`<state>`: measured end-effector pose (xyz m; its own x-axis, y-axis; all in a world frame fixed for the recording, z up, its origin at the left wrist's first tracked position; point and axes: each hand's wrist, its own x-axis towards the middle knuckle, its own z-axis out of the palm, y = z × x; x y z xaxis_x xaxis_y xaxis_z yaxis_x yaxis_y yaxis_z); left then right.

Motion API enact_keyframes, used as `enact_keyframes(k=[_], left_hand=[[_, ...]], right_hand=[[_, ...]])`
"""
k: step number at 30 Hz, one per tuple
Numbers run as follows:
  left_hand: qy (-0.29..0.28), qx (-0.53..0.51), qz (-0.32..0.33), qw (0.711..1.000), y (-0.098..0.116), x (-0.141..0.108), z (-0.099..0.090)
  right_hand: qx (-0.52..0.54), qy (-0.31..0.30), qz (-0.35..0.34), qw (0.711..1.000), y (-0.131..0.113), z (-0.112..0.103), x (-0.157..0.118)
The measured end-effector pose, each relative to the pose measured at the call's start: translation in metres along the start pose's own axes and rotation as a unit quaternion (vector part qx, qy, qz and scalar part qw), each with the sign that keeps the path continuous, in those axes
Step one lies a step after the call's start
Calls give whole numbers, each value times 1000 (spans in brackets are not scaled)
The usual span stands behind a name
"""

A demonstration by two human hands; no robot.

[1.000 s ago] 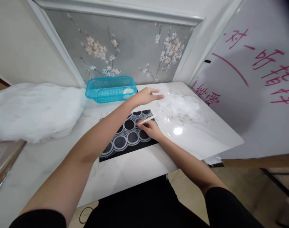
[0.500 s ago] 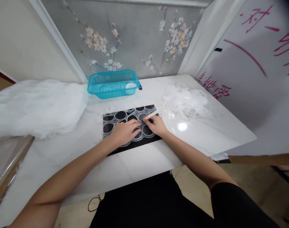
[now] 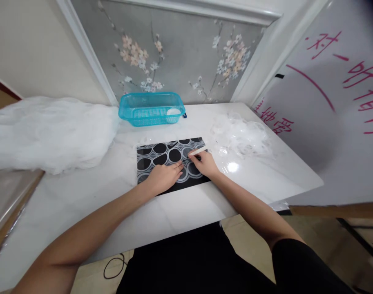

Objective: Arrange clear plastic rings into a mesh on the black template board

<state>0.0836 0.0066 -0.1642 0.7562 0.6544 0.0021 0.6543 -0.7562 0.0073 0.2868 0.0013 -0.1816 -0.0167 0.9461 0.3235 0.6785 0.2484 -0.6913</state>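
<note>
A black sheet [image 3: 143, 164] with grey-white rings printed or laid over it lies on the white marbled table. My left hand [image 3: 165, 177] rests flat on its lower middle, the fingers stretched toward the right. My right hand [image 3: 204, 162] is at the sheet's right part, pinching a slim white pen-like tool [image 3: 199, 150]. The tool slants up to the right, and its lower tip is hidden by my fingers. The fingertips of both hands are close together but apart.
A blue plastic basket [image 3: 152, 109] holding a small white round item [image 3: 173, 115] stands at the back. Fluffy white material [image 3: 51, 132] is heaped at left. Clear ring-like scraps [image 3: 243, 136] lie at right. A whiteboard [image 3: 311, 155] with red writing stands beyond the table's right edge.
The camera view has shifted a little. My left hand has moved slightly down on the sheet, uncovering more rings. My right hand still holds the white tool near the same spot.
</note>
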Motion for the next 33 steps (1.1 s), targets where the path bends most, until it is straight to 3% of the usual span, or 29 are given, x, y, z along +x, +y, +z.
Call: enact_keyframes(k=[7, 10, 15, 17, 22, 28, 33], left_hand=[[-8, 13, 13, 1000, 3, 1, -6], [-14, 10, 23, 1000, 3, 2, -10], [-20, -13, 35, 999, -2, 1, -14], [-22, -16, 31, 999, -3, 1, -15], [-39, -18, 24, 999, -3, 2, -17], [-4, 0, 12, 1000, 7, 16, -24], [8, 3, 44, 999, 23, 33, -21]], right_hand=[[-228, -2, -91, 969, -9, 9, -14], [-287, 3, -110, 952, -10, 4, -1], [-264, 115, 15, 958, 0, -37, 52], [-245, 161, 42, 955, 7, -57, 61], [-188, 260, 52, 946, 34, -83, 35], [-19, 85, 35, 996, 43, -56, -2], [4, 36, 26, 999, 32, -36, -4]])
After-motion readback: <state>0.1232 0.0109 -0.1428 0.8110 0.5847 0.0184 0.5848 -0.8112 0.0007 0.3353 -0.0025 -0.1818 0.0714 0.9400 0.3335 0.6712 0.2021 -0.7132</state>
